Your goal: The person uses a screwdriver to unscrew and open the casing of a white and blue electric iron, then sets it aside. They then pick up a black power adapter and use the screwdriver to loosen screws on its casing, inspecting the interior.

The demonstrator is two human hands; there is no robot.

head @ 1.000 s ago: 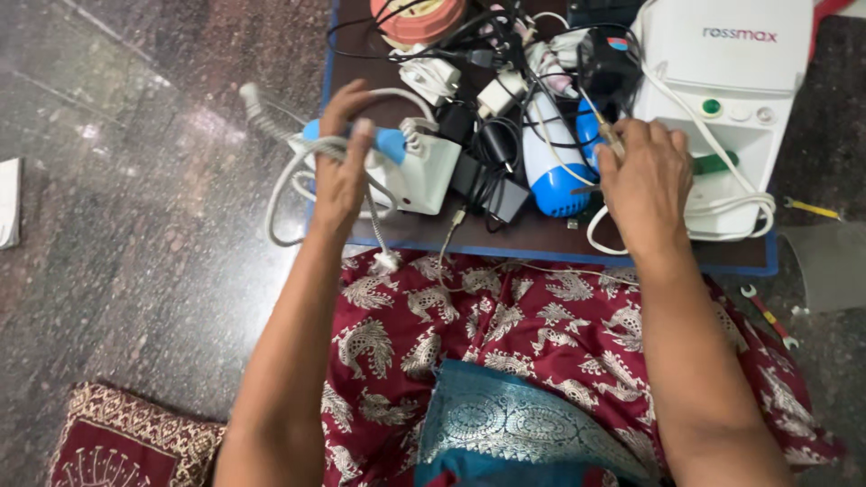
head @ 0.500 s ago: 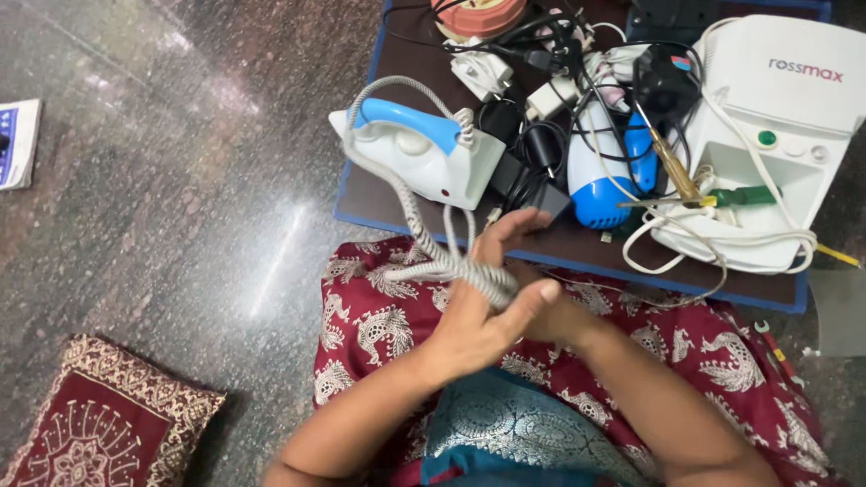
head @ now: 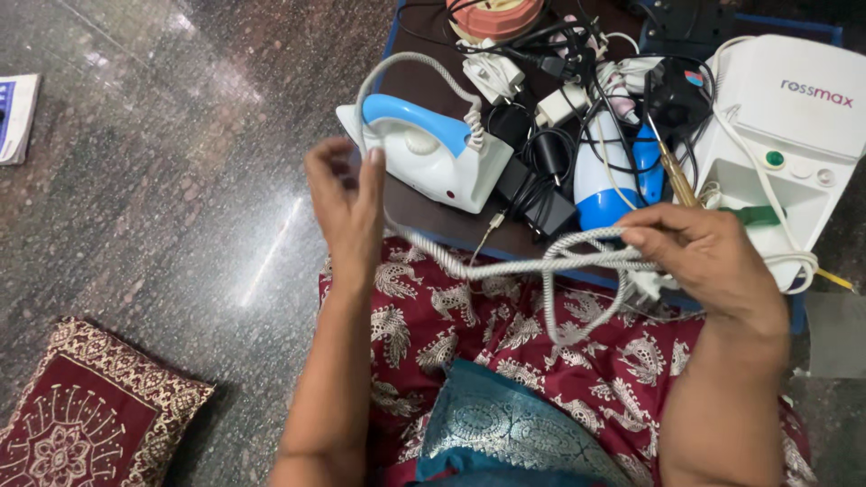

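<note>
Head view, person seated on a dark polished stone floor (head: 162, 180), lap covered by red patterned cloth with a teal panel (head: 505, 361).

Right hand (head: 713, 257): closed around a bundle of looped braided grey-white cord (head: 505, 266), fingers curled over the gathered loops; 1 loop hangs below the hand over the lap. The white plug (head: 648, 284) shows just under the fingers.

Left hand (head: 347, 203): raised to the left of the iron, fingers pinched on the same cord, which runs taut from here across to the right hand. Slight blur on this hand; exact finger contact is hard to tell.

The cord continues from the left hand up in an arc to the rear of a small white clothes iron with a blue handle (head: 424, 149), which sits at the near-left part of a dark tray with a blue edge (head: 424, 203), far of the lap.

Other items on the tray: a tangle of black adapters and cables (head: 541, 180) at centre; a white and blue handheld appliance (head: 600, 176) right of these; a white box-shaped medical device with a green button (head: 785, 135) at the far right; a roll of tape (head: 494, 13) at the far edge.

Floor, near left: red and gold patterned cushion (head: 81, 415). Far left edge: a booklet (head: 13, 117), partly cut off.
</note>
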